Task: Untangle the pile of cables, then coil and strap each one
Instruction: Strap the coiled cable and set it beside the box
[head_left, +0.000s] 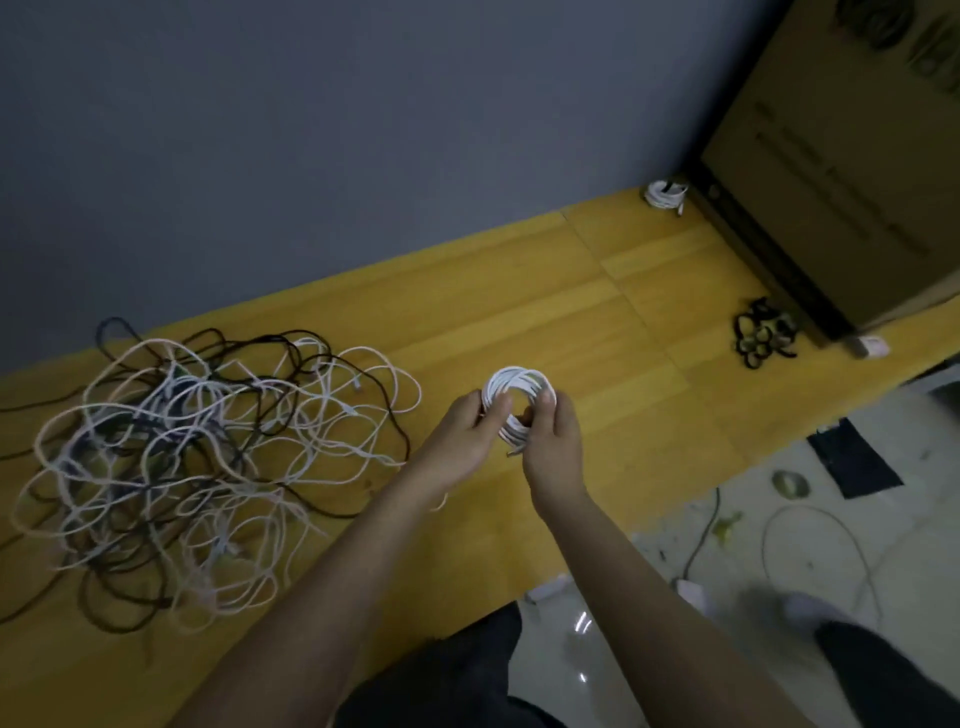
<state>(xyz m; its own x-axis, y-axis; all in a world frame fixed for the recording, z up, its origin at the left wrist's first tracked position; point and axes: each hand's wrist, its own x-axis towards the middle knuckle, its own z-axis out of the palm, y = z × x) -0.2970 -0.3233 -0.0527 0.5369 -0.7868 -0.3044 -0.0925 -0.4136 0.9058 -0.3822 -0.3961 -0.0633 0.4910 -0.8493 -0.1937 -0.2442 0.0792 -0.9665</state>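
A yellow wooden tabletop (519, 291) runs along a grey wall (311, 130), with a pale tiled floor (779, 545) below its near edge. Above the table the left hand (470, 434) and the right hand (556, 441) hold a white coiled cable (514, 387) between them. The left fingers curl round the ring's left side with the thumb inside the loop; the right thumb presses on its right rim and the other right fingers wrap the lower bundle. The ring stands nearly upright, its open face turned toward the camera, and a short loose end pokes down and left just under the right fingers. Well left of the left fingers lies the tangled pile of cables (208, 467), white and black loops spread flat on the wood. Beyond the right fingers, far off near the wall, sits a finished white coil (665, 193); to their right lies a bunch of black straps (761, 332) beside a cardboard box (857, 182).
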